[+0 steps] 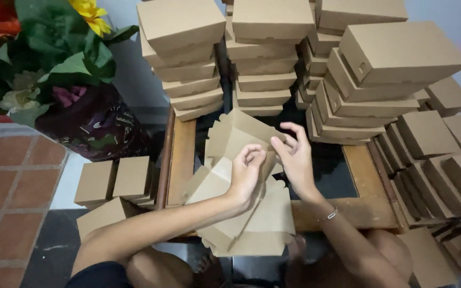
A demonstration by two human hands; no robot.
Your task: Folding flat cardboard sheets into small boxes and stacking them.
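Half-folded brown cardboard box (241, 181) lay open at centre, held by both hands. Closed brown boxes (265, 58) stood stacked behind; more boxes (116, 181) on floor left.

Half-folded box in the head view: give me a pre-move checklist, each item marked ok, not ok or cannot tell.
1. Left hand on the box: ok, its fingers rest on a raised flap.
2. Right hand on the box: ok, its fingers meet the flap's upper edge.
3. Box fully closed: not ok, flaps stand open.
4. Box supported: ok, it lies across the table edge and the lap.
5. Stacks of finished boxes apart from the hands: ok.
6. Flap tabs locked: cannot tell, the hands cover them.
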